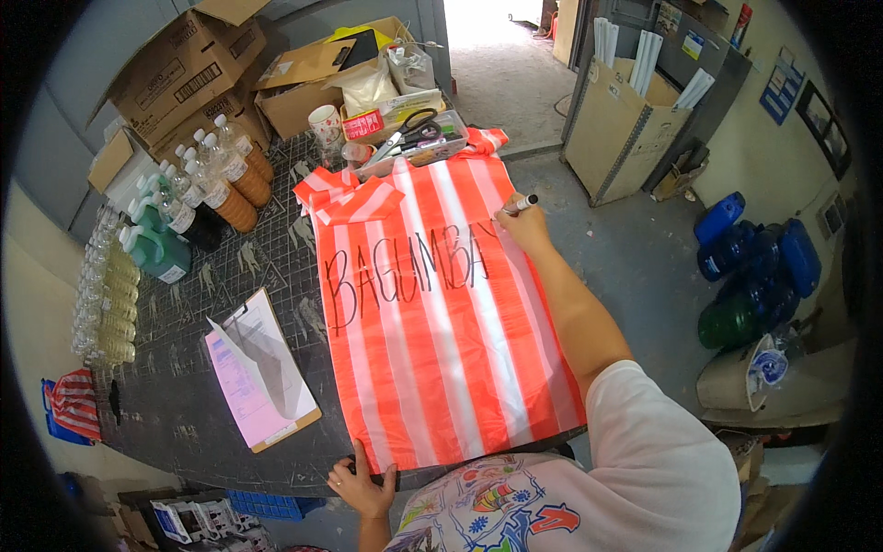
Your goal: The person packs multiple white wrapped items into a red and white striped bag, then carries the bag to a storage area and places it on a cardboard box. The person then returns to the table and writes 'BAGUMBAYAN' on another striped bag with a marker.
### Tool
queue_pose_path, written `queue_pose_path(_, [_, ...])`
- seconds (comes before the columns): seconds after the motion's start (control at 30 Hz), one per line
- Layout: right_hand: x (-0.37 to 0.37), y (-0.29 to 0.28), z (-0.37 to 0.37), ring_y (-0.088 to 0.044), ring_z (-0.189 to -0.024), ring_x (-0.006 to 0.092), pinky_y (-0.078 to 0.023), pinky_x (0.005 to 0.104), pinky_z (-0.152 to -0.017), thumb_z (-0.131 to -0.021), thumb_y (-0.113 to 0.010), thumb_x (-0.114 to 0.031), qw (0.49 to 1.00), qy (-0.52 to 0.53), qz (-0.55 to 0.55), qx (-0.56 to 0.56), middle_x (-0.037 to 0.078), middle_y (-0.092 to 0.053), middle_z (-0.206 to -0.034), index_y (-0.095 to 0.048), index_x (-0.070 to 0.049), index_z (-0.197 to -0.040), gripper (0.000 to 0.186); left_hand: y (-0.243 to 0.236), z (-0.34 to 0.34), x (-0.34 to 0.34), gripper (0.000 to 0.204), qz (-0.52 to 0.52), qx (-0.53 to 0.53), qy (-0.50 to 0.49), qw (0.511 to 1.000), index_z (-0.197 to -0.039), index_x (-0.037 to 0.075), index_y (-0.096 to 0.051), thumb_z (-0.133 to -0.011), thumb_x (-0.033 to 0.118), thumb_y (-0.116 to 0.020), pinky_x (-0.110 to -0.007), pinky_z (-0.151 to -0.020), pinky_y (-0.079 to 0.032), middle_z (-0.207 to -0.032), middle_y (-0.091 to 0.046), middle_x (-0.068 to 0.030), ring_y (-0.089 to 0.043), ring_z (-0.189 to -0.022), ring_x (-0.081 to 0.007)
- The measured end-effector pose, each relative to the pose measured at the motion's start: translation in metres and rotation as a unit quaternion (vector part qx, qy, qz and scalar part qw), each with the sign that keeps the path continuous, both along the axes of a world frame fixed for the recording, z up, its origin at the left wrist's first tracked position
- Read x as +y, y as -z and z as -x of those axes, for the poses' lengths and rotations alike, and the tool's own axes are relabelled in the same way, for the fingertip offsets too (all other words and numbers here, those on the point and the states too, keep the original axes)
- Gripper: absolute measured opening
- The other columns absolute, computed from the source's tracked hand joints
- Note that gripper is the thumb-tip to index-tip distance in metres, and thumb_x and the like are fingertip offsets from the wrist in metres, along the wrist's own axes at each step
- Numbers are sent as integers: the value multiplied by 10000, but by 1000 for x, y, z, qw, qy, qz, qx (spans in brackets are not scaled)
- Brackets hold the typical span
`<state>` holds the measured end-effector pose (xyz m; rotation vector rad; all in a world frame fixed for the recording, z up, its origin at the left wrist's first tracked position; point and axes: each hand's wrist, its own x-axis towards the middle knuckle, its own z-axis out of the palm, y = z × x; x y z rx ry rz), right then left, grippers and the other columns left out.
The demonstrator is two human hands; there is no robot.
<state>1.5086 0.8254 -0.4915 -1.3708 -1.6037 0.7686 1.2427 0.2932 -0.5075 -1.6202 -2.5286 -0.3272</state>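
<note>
A red-and-white striped plastic bag (451, 350) lies flat on the dark table, its handles folded at the far end. Large black handwritten letters cross its upper half. My right hand (524, 225) grips a marker pen (521, 204) at the bag's right edge, by the end of the lettering; the tip is hard to make out. At the near left corner of the bag rests my left hand (364, 486), thumb and fingers apart, touching the plastic. To the left of the bag, a clipboard (292, 425) carries white and pink papers.
An organizer tray (451, 143) with scissors (405, 133) stands beyond the bag, beside a patterned cup (325, 122). Bottles of brown liquid (237, 207), green jugs (156, 253) and several clear bottles (106, 294) line the left. Cardboard boxes (175, 69) are stacked behind. Blue water containers (763, 248) sit at right.
</note>
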Motion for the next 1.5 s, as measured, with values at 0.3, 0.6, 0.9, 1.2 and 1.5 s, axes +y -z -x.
queue_pose_path(0.3, [-72,-7,-27,-670,-654,190,-511,352,-611,-774,-735,-89,985,-95,143,10,96,-639,-667,-608,-15,-751,149,-3,-3,2,888,-10,9,3,1000,-1494,153,-551,-785,666,-706,-459,-829,-333,-991,-469,-139,-448,-912,-321])
queue_pose_path(0.6, [-7,-6,-20,-639,-657,186,-492,370,-616,-809,-770,-135,1000,4,13,27,95,-655,-703,-617,-27,-803,187,-2,-1,1,882,-10,13,9,1000,-1500,158,-545,-797,670,-691,-451,-819,-329,-985,-473,-137,-443,-895,-317])
queue_pose_path(0.9, [-48,-13,-28,-659,-679,191,-526,364,-657,-796,-737,-97,995,-65,70,5,105,-683,-737,-609,-21,-780,149,0,-1,1,897,-3,7,3,1000,-1511,167,-530,-790,672,-698,-464,-837,-329,-991,-473,-136,-437,-903,-321])
queue_pose_path(1.2, [-40,-7,-34,-640,-690,161,-502,336,-643,-797,-758,-99,989,-71,84,98,84,-672,-738,-601,-27,-758,177,-3,-3,2,892,0,0,-3,1000,-1495,155,-549,-781,664,-711,-467,-840,-330,-989,-470,-135,-437,-903,-318])
queue_pose_path(1.5, [-8,-2,-29,-618,-680,210,-489,364,-652,-767,-782,-170,999,-24,12,-41,104,-642,-729,-605,-30,-794,228,-4,-3,2,890,-2,-6,1,1000,-1486,144,-558,-763,626,-748,-466,-843,-328,-989,-475,-144,-445,-910,-323])
